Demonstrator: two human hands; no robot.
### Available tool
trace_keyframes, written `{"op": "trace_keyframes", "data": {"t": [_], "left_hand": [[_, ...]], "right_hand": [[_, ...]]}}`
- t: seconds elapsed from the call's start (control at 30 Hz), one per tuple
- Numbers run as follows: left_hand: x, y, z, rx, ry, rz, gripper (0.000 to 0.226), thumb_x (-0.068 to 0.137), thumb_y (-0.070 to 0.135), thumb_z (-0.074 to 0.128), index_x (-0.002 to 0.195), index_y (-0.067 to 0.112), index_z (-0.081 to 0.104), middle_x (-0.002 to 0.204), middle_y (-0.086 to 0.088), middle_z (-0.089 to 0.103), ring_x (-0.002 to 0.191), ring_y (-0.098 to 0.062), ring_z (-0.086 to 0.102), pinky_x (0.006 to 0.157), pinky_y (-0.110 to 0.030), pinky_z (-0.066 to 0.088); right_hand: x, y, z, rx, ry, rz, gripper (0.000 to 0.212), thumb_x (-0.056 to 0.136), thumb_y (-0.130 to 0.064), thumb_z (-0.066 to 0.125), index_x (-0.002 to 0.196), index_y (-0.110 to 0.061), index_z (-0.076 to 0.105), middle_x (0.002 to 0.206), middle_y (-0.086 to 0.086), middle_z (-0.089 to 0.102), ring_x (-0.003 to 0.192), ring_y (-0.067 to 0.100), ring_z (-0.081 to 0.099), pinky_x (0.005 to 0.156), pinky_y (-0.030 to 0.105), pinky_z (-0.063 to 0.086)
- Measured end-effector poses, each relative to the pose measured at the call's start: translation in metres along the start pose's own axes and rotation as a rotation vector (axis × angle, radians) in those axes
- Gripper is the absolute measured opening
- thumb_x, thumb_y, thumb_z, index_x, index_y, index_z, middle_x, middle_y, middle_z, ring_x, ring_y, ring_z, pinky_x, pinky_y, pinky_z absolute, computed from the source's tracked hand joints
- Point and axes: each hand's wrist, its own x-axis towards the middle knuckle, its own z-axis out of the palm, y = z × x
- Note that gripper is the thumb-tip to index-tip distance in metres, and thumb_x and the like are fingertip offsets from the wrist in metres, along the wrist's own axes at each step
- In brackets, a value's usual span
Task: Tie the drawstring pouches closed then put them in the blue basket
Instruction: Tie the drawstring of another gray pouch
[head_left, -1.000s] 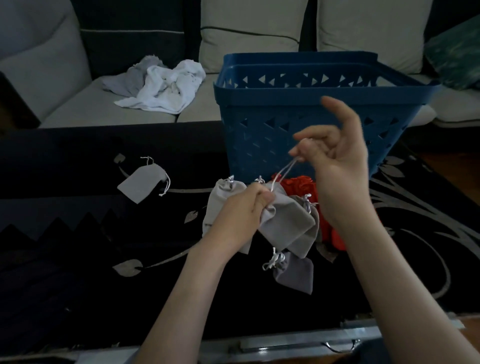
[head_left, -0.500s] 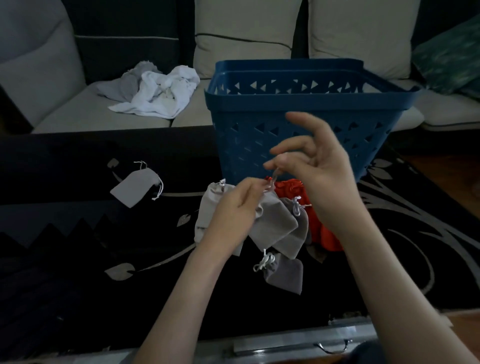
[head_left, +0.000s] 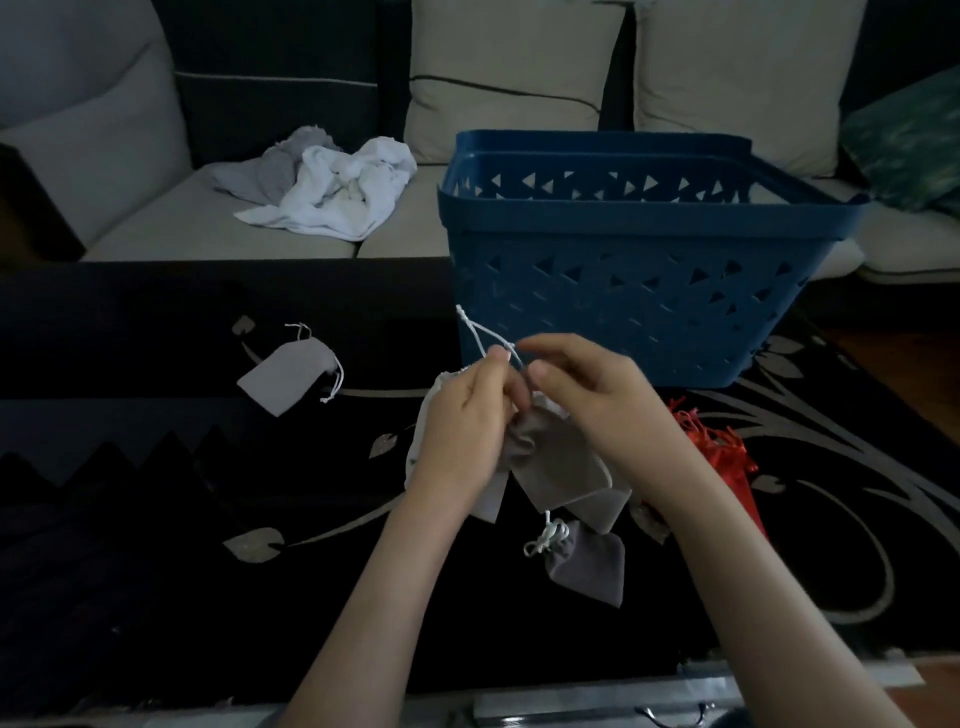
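My right hand (head_left: 587, 405) has dropped from its pull to meet my left hand (head_left: 467, 431), both sets of fingers (head_left: 497, 357) pinching the drawstring (head_left: 475, 332) above the grey pouch (head_left: 561, 467), at 6 o'clock from the blue basket (head_left: 623, 291); I judge knotting begun.

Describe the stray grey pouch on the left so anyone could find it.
Start at the blue basket on the dark patterned surface. Look left: a grey pouch lies flat, alone. Unlike the clustered pouches, nothing touches it.

Blue basket (head_left: 597, 291), pouches (head_left: 284, 375) on black surface (head_left: 156, 545)
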Motion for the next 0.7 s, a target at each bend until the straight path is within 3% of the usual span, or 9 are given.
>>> {"op": "trace_keyframes", "data": {"t": [0.13,0.27,0.43,0.53,0.7], "left_hand": [[-0.0012,0.0029,0.0,-0.06,-0.043,-0.048,0.048,0.103,0.023,0.032,0.064,0.001,0.05,0.036,0.008,0.038,0.04,-0.001,0.036,0.046,-0.01,0.033],[-0.0011,0.0015,-0.0009,-0.053,-0.078,-0.042,0.05,0.103,0.031,0.032,0.067,0.001,0.052,0.048,-0.002,0.033,0.047,-0.008,0.032,0.046,-0.013,0.03],[0.0008,-0.0019,-0.0033,-0.003,-0.132,-0.021,0.05,0.102,0.038,0.031,0.061,0.013,0.046,0.046,0.008,0.04,0.046,-0.003,0.037,0.049,-0.014,0.032],[-0.0001,-0.0035,-0.0032,0.015,-0.158,0.015,0.045,0.102,0.029,0.038,0.059,0.015,0.043,0.046,0.011,0.041,0.044,0.001,0.036,0.048,-0.014,0.031],[-0.0012,-0.0007,-0.0036,0.105,-0.143,0.036,0.047,0.1,0.031,0.042,0.056,0.014,0.044,0.038,0.012,0.042,0.04,0.002,0.04,0.046,-0.009,0.03]], "right_hand": [[0.0014,0.0014,0.0027,-0.027,-0.017,-0.016,0.018,0.091,-0.01,0.059,0.102,-0.019,0.069,0.089,-0.004,0.071,0.089,0.007,0.065,0.087,0.027,0.05],[0.0019,0.0018,0.0038,0.035,0.012,-0.042,0.019,0.092,-0.006,0.056,0.1,-0.018,0.069,0.087,-0.005,0.07,0.085,0.006,0.065,0.083,0.024,0.05],[0.0048,0.0018,0.0061,0.027,0.064,-0.094,0.026,0.095,-0.008,0.05,0.104,-0.022,0.069,0.075,-0.005,0.065,0.065,0.005,0.054,0.07,0.025,0.047],[0.0036,0.0023,0.0074,-0.042,0.049,-0.132,0.025,0.093,-0.005,0.052,0.101,-0.023,0.068,0.063,-0.004,0.059,0.057,0.001,0.05,0.062,0.016,0.042],[-0.0019,0.0,0.0094,-0.165,0.055,-0.172,0.019,0.089,-0.001,0.052,0.093,-0.016,0.063,0.067,-0.008,0.062,0.064,0.001,0.056,0.06,0.009,0.04]]}}
